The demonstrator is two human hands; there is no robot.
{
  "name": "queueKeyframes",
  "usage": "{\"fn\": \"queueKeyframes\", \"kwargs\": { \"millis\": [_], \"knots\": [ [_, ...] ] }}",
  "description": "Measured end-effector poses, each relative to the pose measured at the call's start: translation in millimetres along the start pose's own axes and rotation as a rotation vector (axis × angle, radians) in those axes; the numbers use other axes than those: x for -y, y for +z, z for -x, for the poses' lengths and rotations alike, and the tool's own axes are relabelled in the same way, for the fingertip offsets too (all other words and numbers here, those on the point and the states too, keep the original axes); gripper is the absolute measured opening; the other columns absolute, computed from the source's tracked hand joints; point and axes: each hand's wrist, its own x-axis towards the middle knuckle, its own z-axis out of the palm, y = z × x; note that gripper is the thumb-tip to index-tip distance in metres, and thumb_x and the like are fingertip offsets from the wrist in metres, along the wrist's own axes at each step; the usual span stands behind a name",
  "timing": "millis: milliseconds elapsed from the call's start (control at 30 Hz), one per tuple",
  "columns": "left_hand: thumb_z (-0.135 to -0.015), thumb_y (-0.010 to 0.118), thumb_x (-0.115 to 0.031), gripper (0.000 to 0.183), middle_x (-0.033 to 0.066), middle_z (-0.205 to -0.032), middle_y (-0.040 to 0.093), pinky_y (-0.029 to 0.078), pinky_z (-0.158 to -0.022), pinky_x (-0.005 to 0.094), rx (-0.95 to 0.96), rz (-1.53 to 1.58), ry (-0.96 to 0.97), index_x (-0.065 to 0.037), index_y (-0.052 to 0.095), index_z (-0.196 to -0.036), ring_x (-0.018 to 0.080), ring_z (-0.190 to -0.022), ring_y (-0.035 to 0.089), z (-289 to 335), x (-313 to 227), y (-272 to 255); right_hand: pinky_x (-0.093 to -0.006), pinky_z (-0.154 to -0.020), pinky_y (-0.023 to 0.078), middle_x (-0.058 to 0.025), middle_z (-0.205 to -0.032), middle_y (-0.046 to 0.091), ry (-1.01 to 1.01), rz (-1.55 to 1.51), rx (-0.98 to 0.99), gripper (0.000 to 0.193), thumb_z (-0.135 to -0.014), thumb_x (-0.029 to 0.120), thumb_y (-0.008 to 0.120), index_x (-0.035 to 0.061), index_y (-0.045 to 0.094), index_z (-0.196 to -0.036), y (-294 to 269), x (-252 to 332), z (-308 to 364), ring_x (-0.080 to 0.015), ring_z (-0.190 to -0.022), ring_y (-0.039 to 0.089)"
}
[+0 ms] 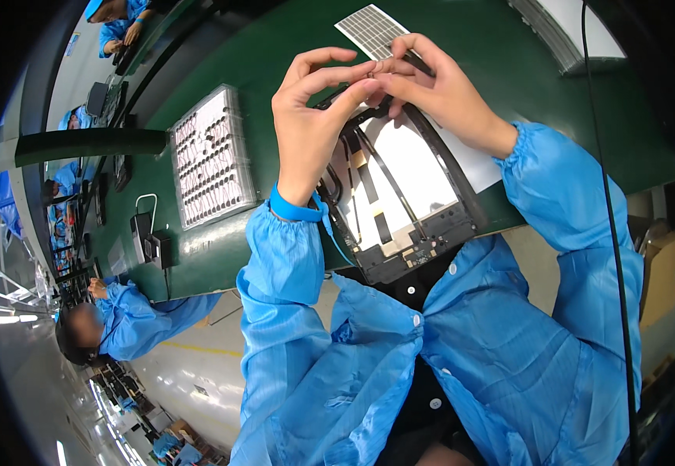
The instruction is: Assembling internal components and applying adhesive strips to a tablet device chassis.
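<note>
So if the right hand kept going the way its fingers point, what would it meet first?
The right hand points left, fingertips meeting those of the left hand above the open tablet frame. It would likely meet the left hand's fingers first.

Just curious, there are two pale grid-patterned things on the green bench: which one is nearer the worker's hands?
The small white gridded sheet, just beyond the right hand. The larger parts tray lies apart, left.

Bench (pixel 221 256) top is a dark green matt mat, kinda smooth. The open panel assembly (pixel 407 194) has a glossy pale sheet in a black plastic frame. Parts tray (pixel 212 159) looks like clear shiny plastic. Coat sleeves (pixel 283 264) are thin, smooth blue cloth.
</note>
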Motion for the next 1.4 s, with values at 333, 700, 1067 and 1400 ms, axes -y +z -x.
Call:
{"fn": "queueKeyframes", "kwargs": {
  "millis": [333,700,1067,1400],
  "knots": [
    [-0.078,0.083,-0.008,0.024,0.0076,-0.113,0.067,0.051,-0.089,0.0314,-0.028,-0.153,0.118,-0.009,0.080,-0.102,0.0184,-0.102,0.063,-5.0,8.7,9.2,-0.0230,-0.077,0.049,-0.0059,-0.108,0.069,0.101,-0.146,-0.003,0.027,-0.098,0.016,0.067,0.0093,0.047,-0.115,-19.5,-8.6,-5.5,-0.0086,-0.090,0.064],
    [-0.077,0.078,-0.016,0.009,-0.0020,-0.101,0.067,0.044,-0.082,0.0339,0.075,-0.530,0.259,-0.012,0.074,-0.085,0.0204,-0.086,0.062,9.3,13.2,8.8,-0.0202,-0.064,0.044,-0.0026,-0.098,0.068,0.031,0.210,0.095,0.028,-0.093,0.011,0.072,0.0092,0.049,-0.107,-31.3,-24.8,-10.3,-0.0059,-0.080,0.059],
    [-0.076,0.076,-0.015,0.008,-0.0005,-0.100,0.065,0.044,-0.087,0.0357,0.163,-0.497,0.074,-0.008,0.074,-0.081,0.0216,-0.090,0.061,17.6,14.2,15.4,-0.0229,-0.063,0.042,0.0022,-0.088,0.060,-0.062,0.638,0.043,0.036,-0.088,0.013,0.077,0.0088,0.051,-0.112,-26.6,-16.1,-6.2,-0.0055,-0.074,0.053],
    [-0.078,0.076,-0.015,0.010,0.0012,-0.098,0.065,0.044,-0.086,0.0365,0.193,-0.484,0.146,-0.008,0.072,-0.084,0.0224,-0.090,0.062,21.1,15.6,14.0,-0.0282,-0.061,0.042,-0.0020,-0.086,0.057,0.024,0.718,0.087,0.040,-0.088,0.019,0.075,0.0089,0.049,-0.118,-20.8,-19.2,-4.8,-0.0106,-0.072,0.051]
  ]
}}
